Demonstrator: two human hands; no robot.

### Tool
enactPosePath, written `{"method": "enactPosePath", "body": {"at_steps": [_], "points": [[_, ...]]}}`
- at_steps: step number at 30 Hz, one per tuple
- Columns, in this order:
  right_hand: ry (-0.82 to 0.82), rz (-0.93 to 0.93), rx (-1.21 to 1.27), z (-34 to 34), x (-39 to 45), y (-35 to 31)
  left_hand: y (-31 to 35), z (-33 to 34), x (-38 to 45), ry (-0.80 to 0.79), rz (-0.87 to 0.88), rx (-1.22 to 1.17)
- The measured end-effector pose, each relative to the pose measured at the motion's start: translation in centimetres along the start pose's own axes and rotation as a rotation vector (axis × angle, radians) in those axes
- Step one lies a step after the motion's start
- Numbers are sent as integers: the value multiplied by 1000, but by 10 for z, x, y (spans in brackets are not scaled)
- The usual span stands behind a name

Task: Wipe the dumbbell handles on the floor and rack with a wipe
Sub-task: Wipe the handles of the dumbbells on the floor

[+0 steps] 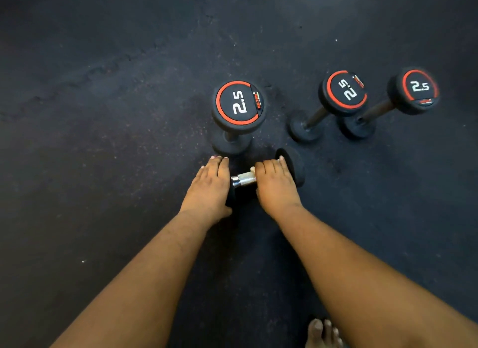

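Lying on its side on the dark floor (103,166), the dumbbell (291,166) is getting both hands on it: the left hand (210,186) is resting flat, fingers straight, over its near head, and the right hand (274,186) is curling around the chrome handle (243,180) with a bit of pale wipe (252,169) poking out. Three upright 2.5 dumbbells (239,104) are standing just beyond it.

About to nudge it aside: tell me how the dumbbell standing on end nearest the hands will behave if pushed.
The nearest upright dumbbell would probably tip rather than slide: it stands tall on one small round end. Once down, it would likely roll on its round ends. Marked 2.5, so probably light to shove.
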State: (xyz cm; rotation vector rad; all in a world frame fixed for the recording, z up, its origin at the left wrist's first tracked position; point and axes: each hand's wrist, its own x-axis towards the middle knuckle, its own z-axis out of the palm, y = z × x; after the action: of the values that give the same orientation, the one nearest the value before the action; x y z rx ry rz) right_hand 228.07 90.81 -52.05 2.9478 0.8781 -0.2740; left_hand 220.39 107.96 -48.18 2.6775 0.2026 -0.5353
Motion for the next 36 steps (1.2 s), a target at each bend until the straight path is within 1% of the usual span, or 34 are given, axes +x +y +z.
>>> {"method": "enactPosePath", "body": {"at_steps": [2,4,7,9,11,13,16,19,20,21,22,25,26,27,29,31,32,33,36], "points": [[36,-10,48,-1,10,-1,0,-2,0,-3,1,3],[74,-60,91,5,-8,0,1,-5,0,-3,-9,-4],[106,-101,55,8,-40,1,1,-2,-2,2,-8,-16],[76,-129,41,4,-24,-6,1,0,-2,12,-3,-19],[8,-226,67,-5,0,-16,0,0,-1,14,1,-32],[-9,-312,96,-7,5,-25,-1,-1,0,17,1,-58],[52,-360,98,0,-19,-21,-1,-2,0,16,2,-71],[115,-338,222,13,-39,-19,-1,2,-1,31,2,-88],[148,-294,320,17,-46,-22,-1,2,-1,38,2,-98],[192,-182,481,19,-53,-27,-1,3,-1,46,1,-108],[240,19,698,21,-61,-36,-2,3,-1,53,-2,-115],[397,888,1415,15,-70,-72,-5,5,0,65,-12,-121],[423,1108,1695,10,-62,-78,-6,7,-1,67,-8,-118],[447,1233,1907,6,-49,-77,-6,9,-1,69,-1,-117],[500,1311,2159,-9,-20,-59,-5,12,-4,91,11,-126],[583,1380,2301,-19,1,-41,-4,15,-7,114,7,-157],[574,1406,2336,-21,6,-38,-3,16,-8,123,6,-171],[515,1401,2341,-21,8,-40,-3,16,-9,125,5,-181],[191,1270,2367,-12,-2,-58,-4,12,-11,97,0,-209]]}}
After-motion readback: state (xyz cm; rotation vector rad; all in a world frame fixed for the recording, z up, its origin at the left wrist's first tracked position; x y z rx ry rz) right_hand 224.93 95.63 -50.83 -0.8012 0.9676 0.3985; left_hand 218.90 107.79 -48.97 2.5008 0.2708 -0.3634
